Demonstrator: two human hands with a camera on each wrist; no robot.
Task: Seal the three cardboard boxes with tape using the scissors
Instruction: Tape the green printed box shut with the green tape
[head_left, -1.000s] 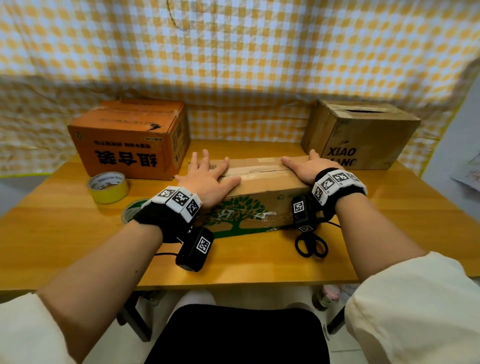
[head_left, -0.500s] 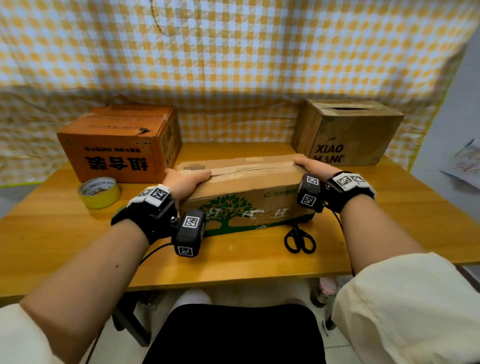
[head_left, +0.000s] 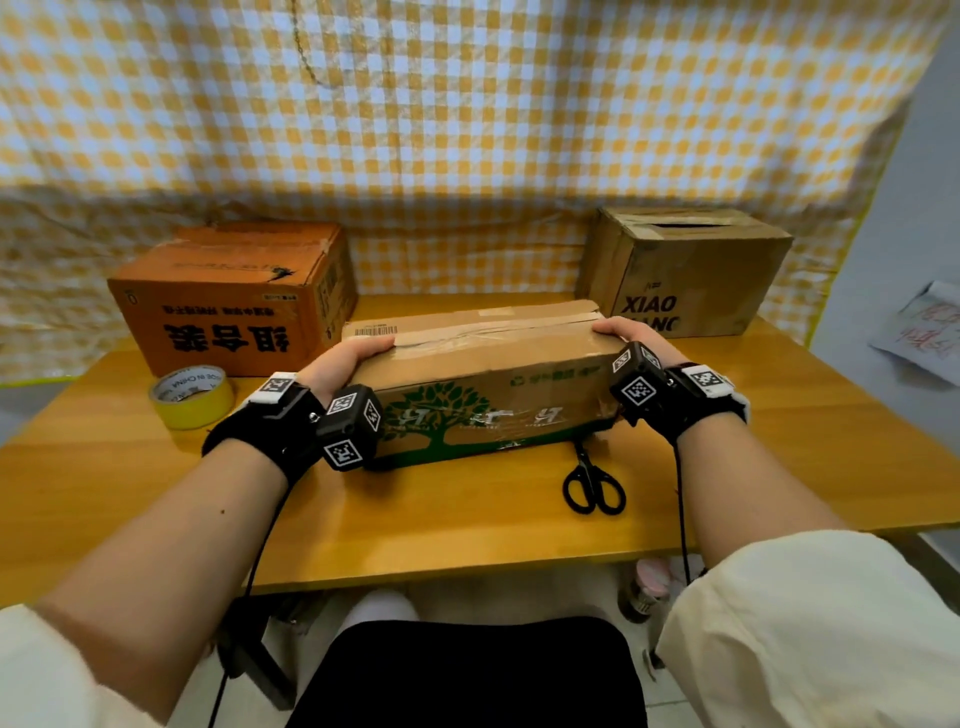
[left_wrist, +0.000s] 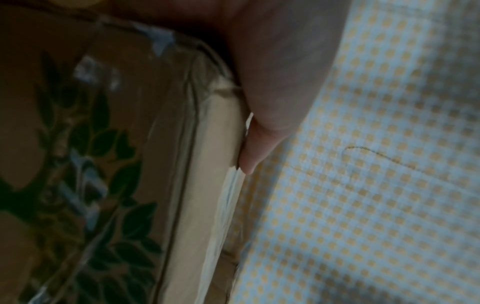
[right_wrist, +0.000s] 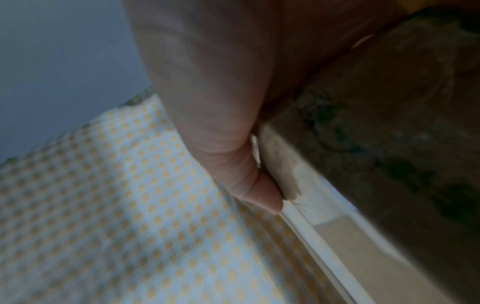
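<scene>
1. Three cardboard boxes sit on the wooden table (head_left: 779, 441) in the head view: the orange box (head_left: 228, 306) back left, the brown box (head_left: 691, 270) back right with a slot open in its top, contents hidden. The left hand (head_left: 340, 366) and right hand (head_left: 631, 335) clamp the ends of the tree-printed box (head_left: 488, 384), taped shut. A second ago both palms lay flat on top. The scissors (head_left: 592, 483) lie just in front, the tape roll (head_left: 191, 389) left.
2. Left wrist: the thumb (left_wrist: 262, 144) presses the box edge (left_wrist: 207, 185).
3. Right wrist: blurred, the thumb (right_wrist: 249, 185) against the box.
</scene>
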